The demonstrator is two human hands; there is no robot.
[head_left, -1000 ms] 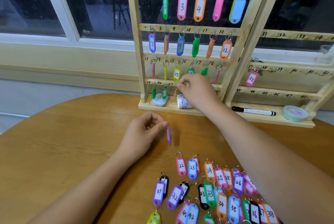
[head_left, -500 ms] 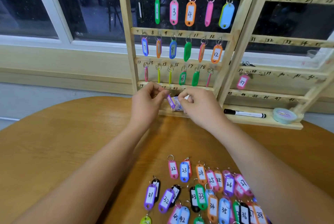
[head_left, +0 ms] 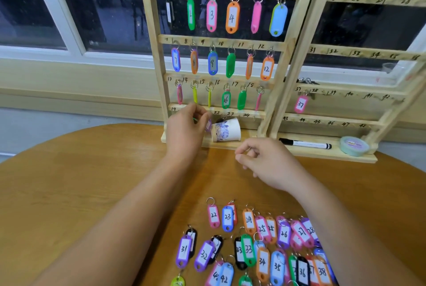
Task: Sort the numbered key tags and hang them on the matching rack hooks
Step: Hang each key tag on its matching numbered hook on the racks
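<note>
The left wooden rack [head_left: 230,41] has tags hanging on its three upper rows. At its bottom row, around hooks 20 and 21, my left hand [head_left: 186,131] pinches a purple key tag [head_left: 208,124], mostly hidden by my fingers. A sliver of a green tag [head_left: 195,120] shows behind that hand. My right hand [head_left: 265,163] hovers over the table in front of the rack base, fingers loosely curled, holding nothing. Several loose numbered tags lie near me, led by a pink 22 [head_left: 213,215] and a blue 23 [head_left: 227,217]. The right rack [head_left: 345,51] carries only a pink 37 [head_left: 300,104].
A paper cup [head_left: 227,132] lies on its side on the left rack's base, right beside my left hand. A black marker [head_left: 305,144] and a mint tape roll [head_left: 353,146] rest on the right rack's base. The round wooden table [head_left: 69,182] sits below a window.
My left hand carried the purple tag from the table up to the rack's bottom row. My right hand left that row and drew back toward me, to the right.
</note>
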